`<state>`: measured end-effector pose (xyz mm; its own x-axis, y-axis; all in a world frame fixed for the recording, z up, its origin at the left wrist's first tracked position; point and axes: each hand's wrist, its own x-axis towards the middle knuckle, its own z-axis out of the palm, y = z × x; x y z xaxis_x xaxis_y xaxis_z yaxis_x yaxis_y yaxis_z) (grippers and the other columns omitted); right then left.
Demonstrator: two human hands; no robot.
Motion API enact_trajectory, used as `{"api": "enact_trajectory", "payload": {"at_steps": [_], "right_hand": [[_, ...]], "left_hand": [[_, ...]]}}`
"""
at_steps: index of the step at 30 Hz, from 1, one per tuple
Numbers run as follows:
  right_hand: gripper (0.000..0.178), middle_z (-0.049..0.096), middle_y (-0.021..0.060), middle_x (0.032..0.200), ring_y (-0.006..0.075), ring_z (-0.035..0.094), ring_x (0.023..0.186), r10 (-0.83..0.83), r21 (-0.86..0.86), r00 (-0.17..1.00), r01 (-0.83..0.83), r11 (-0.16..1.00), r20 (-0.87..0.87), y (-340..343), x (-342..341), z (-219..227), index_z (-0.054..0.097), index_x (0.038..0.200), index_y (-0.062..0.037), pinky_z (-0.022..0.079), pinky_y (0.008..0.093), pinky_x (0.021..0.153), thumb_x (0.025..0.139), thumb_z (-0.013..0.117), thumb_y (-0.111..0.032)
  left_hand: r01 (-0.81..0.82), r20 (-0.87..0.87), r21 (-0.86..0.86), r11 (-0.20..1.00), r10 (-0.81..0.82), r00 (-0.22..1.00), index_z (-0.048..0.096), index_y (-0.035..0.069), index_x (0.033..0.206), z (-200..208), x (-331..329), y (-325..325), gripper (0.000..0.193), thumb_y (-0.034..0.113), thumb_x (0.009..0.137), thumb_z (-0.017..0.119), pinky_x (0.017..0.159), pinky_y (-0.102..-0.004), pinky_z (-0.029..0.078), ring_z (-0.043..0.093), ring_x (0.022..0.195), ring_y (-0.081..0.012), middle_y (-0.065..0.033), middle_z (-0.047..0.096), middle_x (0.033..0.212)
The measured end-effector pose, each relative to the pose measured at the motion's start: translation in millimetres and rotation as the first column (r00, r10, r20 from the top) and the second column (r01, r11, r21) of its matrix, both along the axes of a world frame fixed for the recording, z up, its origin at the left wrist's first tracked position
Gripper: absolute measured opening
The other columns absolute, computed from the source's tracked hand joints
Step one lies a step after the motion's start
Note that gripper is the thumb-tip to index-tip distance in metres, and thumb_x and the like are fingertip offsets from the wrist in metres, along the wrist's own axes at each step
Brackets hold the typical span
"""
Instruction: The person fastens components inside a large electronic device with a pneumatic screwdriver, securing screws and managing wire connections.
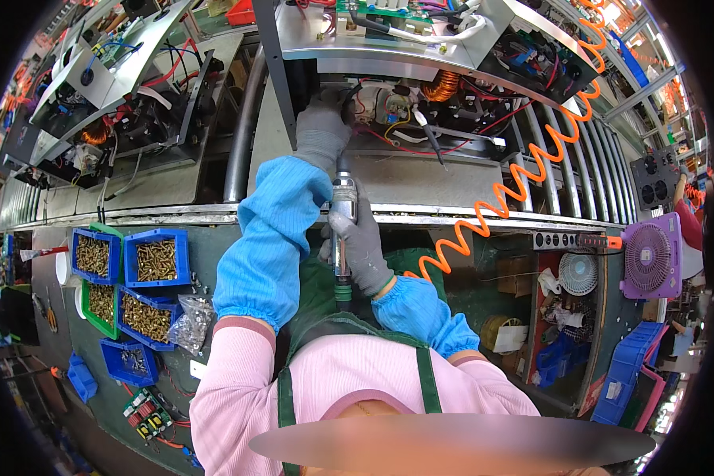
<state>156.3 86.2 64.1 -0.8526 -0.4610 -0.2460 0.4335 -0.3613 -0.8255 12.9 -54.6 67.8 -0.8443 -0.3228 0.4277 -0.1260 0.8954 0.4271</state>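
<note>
My right hand [362, 247], in a grey glove, is wrapped around a silver air screwdriver [343, 198] with a green end. The tool stands lengthwise before my body, its tip pointing away under my left wrist. My left hand [323, 125], also gloved in grey, reaches into the lower level of an open metal chassis [357, 45]. Its fingers are mostly hidden against the parts there, so what they hold cannot be made out. Beside them are a copper coil [442, 86], loose wires and a grey cable [430, 135] inside the chassis.
Left of me, blue bins [157, 258] and a green bin [101, 308] hold brass screws, near a plastic bag [192, 324] and a circuit board [145, 414]. An orange coiled hose [484, 210] crosses at right. Another open chassis [111, 119] stands left; a purple fan [652, 255] stands right.
</note>
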Motion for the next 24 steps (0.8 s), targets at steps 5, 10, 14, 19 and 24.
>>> {"api": "enact_trajectory", "payload": {"at_steps": [5, 10, 14, 19, 24], "right_hand": [[0.079, 0.054, 0.0095, 0.082, 0.0173, 0.056, 0.053, 0.021, -0.001, 1.0, -0.021, 1.0, 0.013, 3, -1, -2, 0.013, 0.149, -0.0218, 0.051, 0.0311, 0.042, 0.086, 0.058, -0.006], [0.079, 0.055, 0.0099, 0.083, 0.0173, 0.056, 0.052, 0.044, -0.009, 0.999, -0.044, 0.999, 0.031, 5, -3, -4, 0.013, 0.149, -0.0217, 0.051, 0.0315, 0.043, 0.086, 0.058, -0.006], [0.079, 0.055, 0.0104, 0.083, 0.0181, 0.056, 0.052, 0.051, 0.013, 0.999, -0.051, 0.999, 0.003, 8, -3, -3, 0.013, 0.149, -0.0223, 0.051, 0.032, 0.043, 0.086, 0.058, -0.007], [0.08, 0.055, 0.0108, 0.082, 0.0187, 0.057, 0.051, 0.091, -0.073, 0.995, -0.087, 0.994, 0.05, 16, -6, -1, 0.013, 0.149, -0.0227, 0.051, 0.0324, 0.043, 0.086, 0.058, -0.007], [0.08, 0.055, 0.011, 0.082, 0.0185, 0.057, 0.051, 0.1, 0.012, 0.995, -0.1, 0.995, 0.03, 18, -5, -2, 0.012, 0.149, -0.0234, 0.051, 0.0325, 0.043, 0.086, 0.059, -0.007]], "left_hand": [[-0.032, 0.049, 0.056, 0.998, 0.03, 0.998, 0.056, 0.011, 0.107, 3, -1, 2, 0.035, 0.039, 0.087, 0.058, 0.071, -0.047, 0.052, 0.064, 0.083, -0.0364, -0.0187, 0.065, 0.092], [-0.059, 0.042, 0.025, 0.998, 0.058, 0.997, 0.056, 0.01, 0.107, -3, -3, -2, 0.036, 0.04, 0.087, 0.057, 0.072, -0.0466, 0.052, 0.064, 0.084, -0.0361, -0.0182, 0.065, 0.091], [-0.048, 0.048, 0.044, 0.998, 0.046, 0.998, 0.056, 0.01, 0.106, -1, -2, 0, 0.037, 0.041, 0.087, 0.057, 0.073, -0.0464, 0.052, 0.064, 0.084, -0.0364, -0.0179, 0.065, 0.091], [-0.058, 0.087, 0.109, 0.992, 0.048, 0.995, 0.056, 0.011, 0.107, -1, -2, 0, 0.039, 0.044, 0.087, 0.055, 0.074, -0.0466, 0.052, 0.064, 0.086, -0.0363, -0.0182, 0.065, 0.092], [-0.048, 0.045, 0.043, 0.998, 0.046, 0.998, 0.053, 0.007, 0.101, -6, -2, -2, 0.04, 0.044, 0.086, 0.056, 0.068, -0.0456, 0.054, 0.066, 0.078, -0.0355, -0.02, 0.064, 0.088]]}}
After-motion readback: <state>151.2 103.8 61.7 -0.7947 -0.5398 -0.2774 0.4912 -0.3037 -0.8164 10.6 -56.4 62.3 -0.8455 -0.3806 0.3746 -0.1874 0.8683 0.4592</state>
